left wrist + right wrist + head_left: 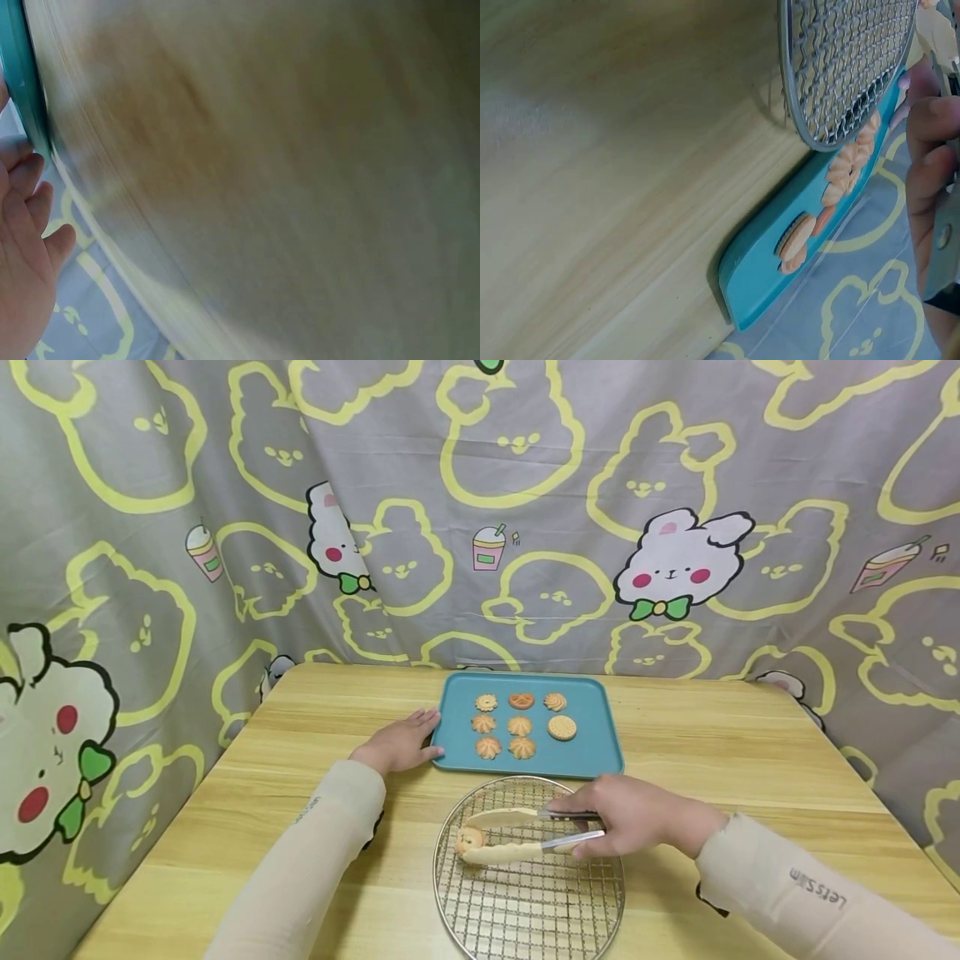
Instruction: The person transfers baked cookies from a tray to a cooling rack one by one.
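My right hand (630, 817) grips a pair of tongs (504, 853) with metal arms and cream-coloured tips. Between those tips is a small golden cookie (470, 838), over the left part of a round wire cooling rack (525, 910); whether it touches the mesh I cannot tell. Beyond the rack lies a teal tray (592, 752) bearing several cookies in rows, among them a pretzel-shaped one (521, 701) and a round flat one (562, 727). With fingers extended, my left hand (401, 743) touches the tray's left edge. In the left wrist view, the same hand (26, 247) shows loosely spread fingers.
Everything stands on a light wooden table (247, 793). A grey curtain (420, 460) with yellow bear outlines hangs behind the table's far edge and along its sides. The rack's near rim runs out of the head view at the bottom.
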Demonstrator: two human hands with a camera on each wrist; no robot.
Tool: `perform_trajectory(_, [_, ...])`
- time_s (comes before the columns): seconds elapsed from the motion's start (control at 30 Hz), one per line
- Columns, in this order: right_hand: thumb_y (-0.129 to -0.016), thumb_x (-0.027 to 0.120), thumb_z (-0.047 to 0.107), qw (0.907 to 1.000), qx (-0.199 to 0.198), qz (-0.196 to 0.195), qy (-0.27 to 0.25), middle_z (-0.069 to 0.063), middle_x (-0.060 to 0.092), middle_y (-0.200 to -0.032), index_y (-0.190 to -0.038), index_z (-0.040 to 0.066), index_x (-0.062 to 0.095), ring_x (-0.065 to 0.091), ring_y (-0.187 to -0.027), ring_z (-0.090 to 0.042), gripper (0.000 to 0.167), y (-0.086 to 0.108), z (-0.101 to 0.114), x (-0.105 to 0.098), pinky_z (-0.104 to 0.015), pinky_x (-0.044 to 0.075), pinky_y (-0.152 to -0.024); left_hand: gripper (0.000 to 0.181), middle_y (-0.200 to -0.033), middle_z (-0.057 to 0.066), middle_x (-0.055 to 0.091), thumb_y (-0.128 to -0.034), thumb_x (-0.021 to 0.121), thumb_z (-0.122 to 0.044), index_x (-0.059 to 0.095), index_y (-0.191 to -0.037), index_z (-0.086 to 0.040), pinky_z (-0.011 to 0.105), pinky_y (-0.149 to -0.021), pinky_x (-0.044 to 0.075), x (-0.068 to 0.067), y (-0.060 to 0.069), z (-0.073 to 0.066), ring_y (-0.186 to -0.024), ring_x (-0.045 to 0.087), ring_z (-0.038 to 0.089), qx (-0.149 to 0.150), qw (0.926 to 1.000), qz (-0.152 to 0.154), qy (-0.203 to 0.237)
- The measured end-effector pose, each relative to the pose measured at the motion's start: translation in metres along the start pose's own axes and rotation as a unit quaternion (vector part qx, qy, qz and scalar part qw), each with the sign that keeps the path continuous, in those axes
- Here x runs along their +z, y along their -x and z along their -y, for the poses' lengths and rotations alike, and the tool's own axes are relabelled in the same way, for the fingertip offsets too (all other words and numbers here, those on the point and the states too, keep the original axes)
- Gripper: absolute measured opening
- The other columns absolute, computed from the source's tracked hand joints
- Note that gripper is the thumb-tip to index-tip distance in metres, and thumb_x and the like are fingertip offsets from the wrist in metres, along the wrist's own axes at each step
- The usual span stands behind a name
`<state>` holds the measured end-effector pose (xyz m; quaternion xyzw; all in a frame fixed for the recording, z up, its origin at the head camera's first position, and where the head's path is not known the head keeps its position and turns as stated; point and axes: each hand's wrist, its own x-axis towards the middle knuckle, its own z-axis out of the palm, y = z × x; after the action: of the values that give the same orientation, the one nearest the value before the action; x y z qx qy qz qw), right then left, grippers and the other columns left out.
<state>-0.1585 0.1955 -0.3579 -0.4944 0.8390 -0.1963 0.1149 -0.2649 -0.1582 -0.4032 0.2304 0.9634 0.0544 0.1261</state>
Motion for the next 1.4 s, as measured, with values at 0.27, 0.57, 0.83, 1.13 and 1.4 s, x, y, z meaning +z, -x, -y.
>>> perform_trajectory(0.27, [-0.085, 0.072, 0.037, 0.9998, -0.015, 0.006, 0.012, 0.014, 0.062, -0.085, -0.129, 0.002, 0.06, 0.046, -0.062, 0.005, 0.057, -0.002, 0.003, 0.006, -0.016, 0.046, -0.063, 0.074, -0.158, 0.008, 0.014, -0.0986, 0.046, -0.047, 0.017, -0.153, -0.006, 0.043, -0.114, 0.017, 0.0, 0.0, 0.0, -0.144, 0.01, 0.028, 0.0, 1.0, 0.0, -0.001])
perform_trajectory(0.57, [-0.085, 0.072, 0.037, 0.9995, -0.025, 0.018, 0.01, 0.012, 0.065, -0.092, -0.129, 0.003, 0.06, 0.045, -0.061, 0.006, 0.057, -0.004, 0.007, 0.011, -0.014, 0.046, -0.065, 0.074, -0.158, 0.009, 0.014, -0.0987, 0.046, -0.047, 0.017, -0.153, -0.005, 0.044, -0.114, 0.017, 0.0, 0.0, -0.001, -0.143, 0.011, 0.029, -0.001, 1.0, 0.001, 0.0])
perform_trajectory(0.83, [-0.083, 0.074, 0.038, 0.9995, -0.017, 0.024, 0.013, 0.024, 0.048, -0.071, -0.129, 0.006, 0.061, 0.038, -0.055, 0.007, 0.058, -0.004, 0.014, 0.012, -0.012, 0.037, -0.051, 0.074, -0.158, 0.009, 0.014, -0.0986, 0.046, -0.047, 0.018, -0.153, -0.005, 0.044, -0.114, 0.018, -0.001, 0.001, -0.002, -0.143, 0.011, 0.029, -0.001, 1.0, 0.001, 0.001])
perform_trajectory(1.13, [-0.084, 0.073, 0.036, 0.9985, -0.033, 0.031, 0.03, 0.024, 0.048, -0.071, -0.129, 0.009, 0.061, 0.04, -0.057, 0.007, 0.054, -0.005, 0.012, 0.015, -0.009, 0.037, -0.054, 0.074, -0.158, 0.009, 0.015, -0.0985, 0.046, -0.047, 0.018, -0.153, -0.005, 0.044, -0.114, 0.018, -0.002, 0.002, -0.001, -0.143, 0.011, 0.029, -0.003, 1.0, 0.002, 0.001])
perform_trajectory(1.4, [-0.083, 0.072, 0.04, 0.999, -0.028, 0.026, 0.025, 0.023, 0.051, -0.074, -0.13, 0.008, 0.06, 0.04, -0.058, 0.007, 0.058, -0.004, 0.011, 0.015, -0.011, 0.038, -0.054, 0.074, -0.158, 0.009, 0.014, -0.0983, 0.046, -0.047, 0.018, -0.153, -0.006, 0.045, -0.114, 0.018, -0.002, 0.001, -0.001, -0.143, 0.011, 0.03, -0.002, 1.0, 0.001, 0.004])
